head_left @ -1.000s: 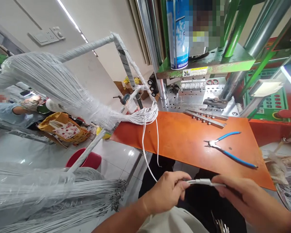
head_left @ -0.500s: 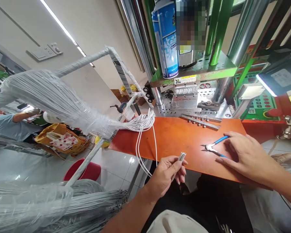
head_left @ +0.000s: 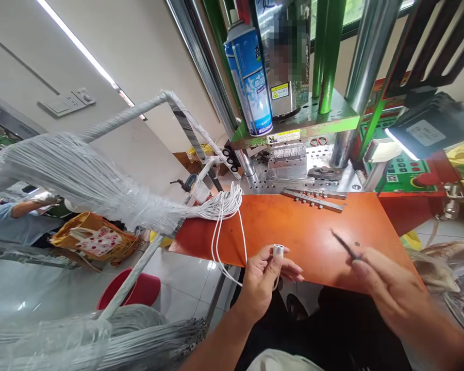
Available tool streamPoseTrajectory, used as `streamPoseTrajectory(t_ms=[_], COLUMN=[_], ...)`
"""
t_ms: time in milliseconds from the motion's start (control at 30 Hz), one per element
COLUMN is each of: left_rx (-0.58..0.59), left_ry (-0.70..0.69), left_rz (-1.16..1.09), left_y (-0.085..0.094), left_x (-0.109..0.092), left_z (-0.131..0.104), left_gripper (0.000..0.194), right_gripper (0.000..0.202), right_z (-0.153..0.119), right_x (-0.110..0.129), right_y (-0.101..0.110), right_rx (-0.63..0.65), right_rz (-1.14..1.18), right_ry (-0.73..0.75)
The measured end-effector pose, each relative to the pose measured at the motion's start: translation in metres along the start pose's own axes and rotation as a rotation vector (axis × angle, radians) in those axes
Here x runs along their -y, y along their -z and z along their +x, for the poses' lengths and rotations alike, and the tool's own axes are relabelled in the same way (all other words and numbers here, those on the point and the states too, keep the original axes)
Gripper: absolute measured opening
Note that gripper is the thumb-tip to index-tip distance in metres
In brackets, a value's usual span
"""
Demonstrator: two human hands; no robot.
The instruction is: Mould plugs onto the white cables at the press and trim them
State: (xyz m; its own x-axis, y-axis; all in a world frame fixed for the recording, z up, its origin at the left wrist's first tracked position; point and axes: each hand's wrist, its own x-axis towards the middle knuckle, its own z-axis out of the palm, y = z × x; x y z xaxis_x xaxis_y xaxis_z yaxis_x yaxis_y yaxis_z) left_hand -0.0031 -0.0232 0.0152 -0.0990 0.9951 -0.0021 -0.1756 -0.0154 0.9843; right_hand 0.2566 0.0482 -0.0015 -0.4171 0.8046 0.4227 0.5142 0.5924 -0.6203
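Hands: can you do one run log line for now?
left hand: holds white connector | right hand: holds dark pointed tool | metal bars: on orange board | spray can: on green ledge

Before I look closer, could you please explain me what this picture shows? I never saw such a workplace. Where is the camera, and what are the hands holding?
There is no robot here. The camera sits on a person's head, looking forward and down at two bare hands. The left hand holds a small white piece upright. The right hand holds a dark, pointed tool. On the orange board lie metal bars and the looped end of a white cable bundle. Behind stands a green and metal machine, perhaps a press, with a blue spray can on it.
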Motion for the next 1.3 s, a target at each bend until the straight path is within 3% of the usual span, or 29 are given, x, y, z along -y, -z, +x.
streamPoseTrajectory(t_ms=[167,333,567,867,1300], left_rx=[-0.121,-0.082,-0.014,-0.081,-0.066], left_ry=[-0.226,-0.141,-0.035,-0.169,-0.150], left_rz=[0.382,0.267,0.081,0.206,0.167], left_y=[0.002,0.007,0.004,-0.002,-0.005], left_x=[-0.005,-0.002,-0.003,0.005,0.008], left_z=[-0.002,-0.003,-0.006,-0.011,-0.015], left_gripper=[0.025,0.022,0.025,0.025,0.025], right_gripper=[0.025,0.024,0.025,0.027,0.024], right_z=[-0.022,-0.024,-0.024,-0.025,-0.021], right_x=[0.053,0.068,0.063,0.060,0.056], right_y=[-0.049,-0.073,-0.074,-0.071,-0.064], right_rx=[-0.011,-0.096,-0.114,-0.127,-0.118], right_rz=[0.186,0.169,0.014,-0.082,-0.174], right_ry=[0.013,0.014,0.056,0.108,0.225])
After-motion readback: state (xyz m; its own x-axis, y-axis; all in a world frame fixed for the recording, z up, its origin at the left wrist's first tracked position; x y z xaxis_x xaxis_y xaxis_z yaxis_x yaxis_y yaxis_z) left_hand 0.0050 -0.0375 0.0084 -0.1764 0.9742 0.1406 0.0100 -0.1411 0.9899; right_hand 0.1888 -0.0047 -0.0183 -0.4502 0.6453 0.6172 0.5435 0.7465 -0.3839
